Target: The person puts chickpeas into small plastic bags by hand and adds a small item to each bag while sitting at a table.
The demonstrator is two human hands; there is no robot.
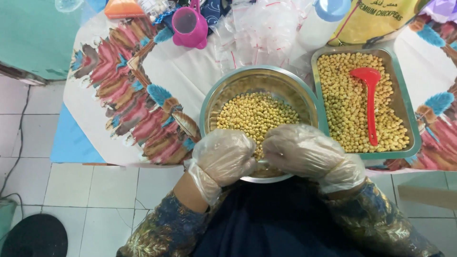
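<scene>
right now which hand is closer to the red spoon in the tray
Right. The right hand is over the round bowl's near edge, just left of the tray holding the red spoon. The left hand sits farther left, beyond the right one.

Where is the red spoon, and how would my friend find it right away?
Start at the table with the feather-patterned cloth. At its right side sits a rectangular metal tray full of chickpeas, beside the round steel bowl. The red plastic spoon lies on those chickpeas, scoop end away from the person, the only red thing among yellow.
</scene>
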